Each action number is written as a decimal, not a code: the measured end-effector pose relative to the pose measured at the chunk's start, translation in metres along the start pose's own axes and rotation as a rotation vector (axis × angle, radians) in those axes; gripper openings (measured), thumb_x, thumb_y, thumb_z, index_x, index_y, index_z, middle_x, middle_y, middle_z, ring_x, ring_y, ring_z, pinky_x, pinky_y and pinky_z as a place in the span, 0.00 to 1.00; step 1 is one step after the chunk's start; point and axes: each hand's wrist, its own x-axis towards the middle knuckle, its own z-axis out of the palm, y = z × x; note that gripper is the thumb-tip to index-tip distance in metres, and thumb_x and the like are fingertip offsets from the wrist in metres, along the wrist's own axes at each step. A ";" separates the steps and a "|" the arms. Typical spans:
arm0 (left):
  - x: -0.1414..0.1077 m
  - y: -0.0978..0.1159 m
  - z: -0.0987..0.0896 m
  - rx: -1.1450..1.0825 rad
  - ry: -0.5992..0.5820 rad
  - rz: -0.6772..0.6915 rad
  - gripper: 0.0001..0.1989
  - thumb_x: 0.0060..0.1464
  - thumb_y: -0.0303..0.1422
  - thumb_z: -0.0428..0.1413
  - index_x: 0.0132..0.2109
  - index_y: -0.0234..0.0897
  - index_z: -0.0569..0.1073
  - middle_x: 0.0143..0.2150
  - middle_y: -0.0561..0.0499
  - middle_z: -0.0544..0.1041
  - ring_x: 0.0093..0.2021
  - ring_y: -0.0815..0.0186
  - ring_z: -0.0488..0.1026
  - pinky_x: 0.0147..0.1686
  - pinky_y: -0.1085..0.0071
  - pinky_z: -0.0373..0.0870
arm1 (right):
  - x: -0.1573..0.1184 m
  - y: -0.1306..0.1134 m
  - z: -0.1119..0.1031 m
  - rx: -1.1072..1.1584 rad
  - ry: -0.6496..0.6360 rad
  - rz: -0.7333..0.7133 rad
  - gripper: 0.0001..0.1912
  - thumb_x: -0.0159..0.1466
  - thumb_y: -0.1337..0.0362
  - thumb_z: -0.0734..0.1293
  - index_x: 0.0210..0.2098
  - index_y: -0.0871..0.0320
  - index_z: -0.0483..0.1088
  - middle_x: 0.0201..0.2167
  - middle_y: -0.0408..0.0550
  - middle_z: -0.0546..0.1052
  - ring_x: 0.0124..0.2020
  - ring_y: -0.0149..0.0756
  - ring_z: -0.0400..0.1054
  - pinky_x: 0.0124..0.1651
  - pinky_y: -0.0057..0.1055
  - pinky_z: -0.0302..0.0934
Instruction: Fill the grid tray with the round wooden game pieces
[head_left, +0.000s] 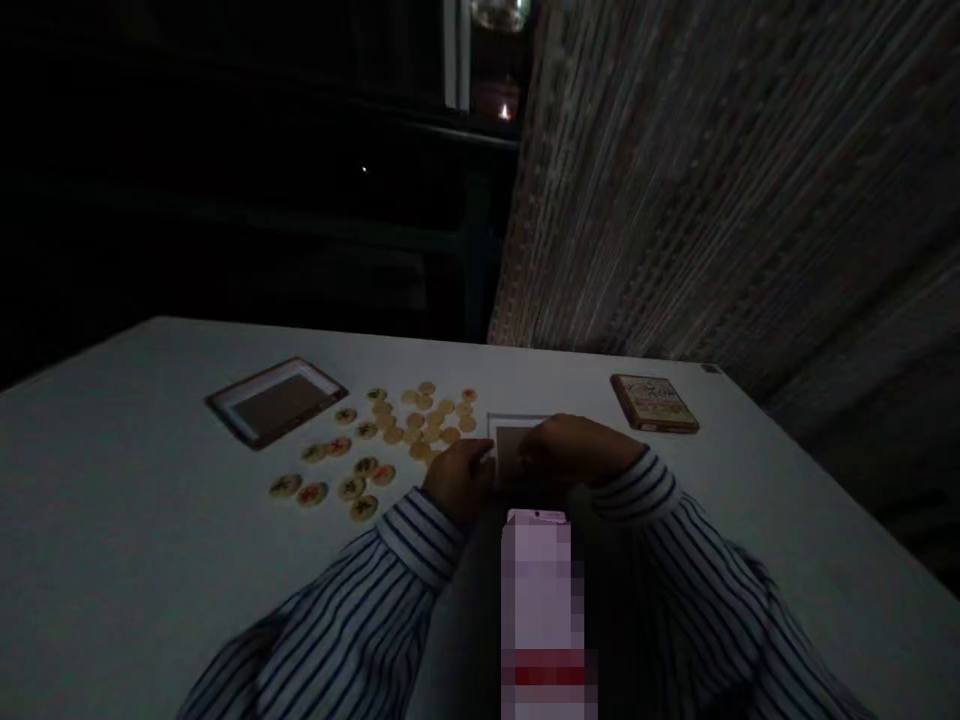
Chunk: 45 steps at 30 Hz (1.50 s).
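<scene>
A shallow tray (513, 420) with a white rim and a brownish inside lies in front of me, partly hidden by my hands. My left hand (459, 478) is at its left edge, thumb and fingers closed on the rim. Over its right part, my right hand (574, 445) is curled with the fingertips bent down; what they hold, if anything, is too dark to see. Left of the tray, many round wooden Chinese chess pieces (413, 435) lie scattered on the white table (142, 520). Several show black or red characters, others look blank side up.
At the far left lies an open shallow box (279, 402) with a white inner border. A closed flat box (655, 403) with a printed cover lies at the right. A lit phone (537, 590), its screen blurred out, is below my hands. A string curtain (637, 200) hangs behind the table.
</scene>
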 end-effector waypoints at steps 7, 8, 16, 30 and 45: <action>0.000 0.002 -0.001 0.019 0.021 0.006 0.16 0.49 0.29 0.49 0.45 0.33 0.73 0.43 0.45 0.76 0.43 0.63 0.73 0.46 0.67 0.69 | -0.002 -0.002 -0.001 0.017 -0.029 0.027 0.14 0.57 0.60 0.59 0.36 0.56 0.73 0.29 0.48 0.76 0.27 0.31 0.66 0.26 0.25 0.50; -0.001 0.003 -0.001 0.015 0.024 0.003 0.16 0.50 0.29 0.49 0.45 0.32 0.73 0.43 0.45 0.76 0.42 0.62 0.73 0.45 0.67 0.69 | -0.002 -0.002 0.000 0.015 -0.020 0.025 0.14 0.57 0.60 0.60 0.36 0.56 0.73 0.30 0.48 0.76 0.27 0.31 0.66 0.26 0.25 0.50; 0.000 0.004 -0.001 0.007 0.034 0.023 0.16 0.49 0.28 0.49 0.45 0.31 0.73 0.43 0.44 0.76 0.42 0.62 0.73 0.45 0.66 0.69 | 0.001 -0.004 0.001 -0.008 -0.026 -0.013 0.13 0.56 0.60 0.60 0.33 0.57 0.74 0.29 0.48 0.76 0.27 0.32 0.67 0.25 0.25 0.50; 0.000 0.002 -0.001 0.014 0.039 0.041 0.15 0.48 0.29 0.49 0.44 0.35 0.73 0.42 0.47 0.76 0.42 0.63 0.73 0.44 0.66 0.70 | 0.005 -0.006 0.001 0.033 -0.055 -0.079 0.12 0.56 0.62 0.60 0.33 0.58 0.74 0.30 0.48 0.76 0.29 0.31 0.67 0.30 0.25 0.54; -0.001 0.002 -0.001 0.005 0.054 0.042 0.15 0.48 0.29 0.49 0.43 0.35 0.74 0.42 0.47 0.76 0.41 0.64 0.73 0.44 0.67 0.69 | 0.007 -0.001 0.005 0.044 -0.075 -0.083 0.10 0.56 0.63 0.61 0.33 0.56 0.73 0.32 0.47 0.76 0.31 0.31 0.66 0.32 0.26 0.54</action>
